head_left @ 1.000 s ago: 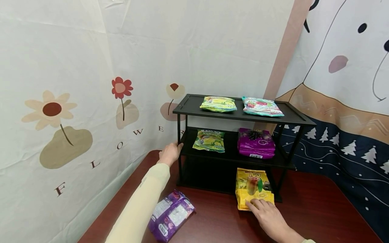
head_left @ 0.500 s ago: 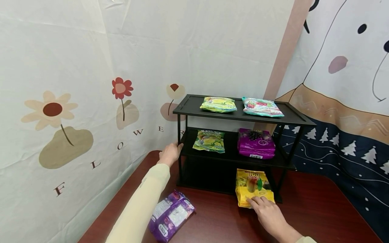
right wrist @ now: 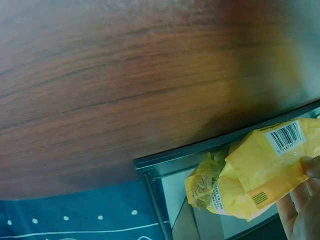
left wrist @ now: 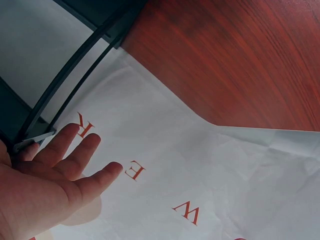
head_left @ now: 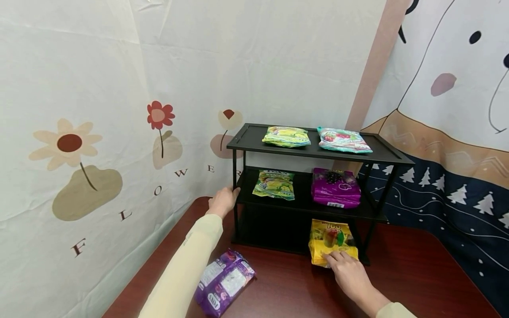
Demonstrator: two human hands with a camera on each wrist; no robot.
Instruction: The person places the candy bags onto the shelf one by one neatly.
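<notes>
My right hand (head_left: pixel 346 270) grips the near end of a yellow candy bag (head_left: pixel 332 236) marked 100 with a mango picture. This bag is at the right of the bottom level of a black shelf rack (head_left: pixel 294 150), its near end sticking out past the front edge. In the right wrist view the thumb lies on the yellow bag (right wrist: pixel 270 170) near its barcode. At the rack's left side my left hand (head_left: pixel 222 202) holds the frame at the middle level. The left wrist view shows the hand (left wrist: pixel 55 185) with several fingers extended beside the rack's posts.
A purple Fox's bag (head_left: pixel 224 282) lies on the red-brown table (head_left: pixel 286 291) at the front left. The middle level bears a green bag (head_left: pixel 274 184) and a purple bag (head_left: pixel 335 187). On top lie a yellow-green bag (head_left: pixel 286 136) and a teal-edged bag (head_left: pixel 344 140).
My right hand has pushed the near end of the yellow candy bag a little farther toward the rack. The left hand stays at the frame.
</notes>
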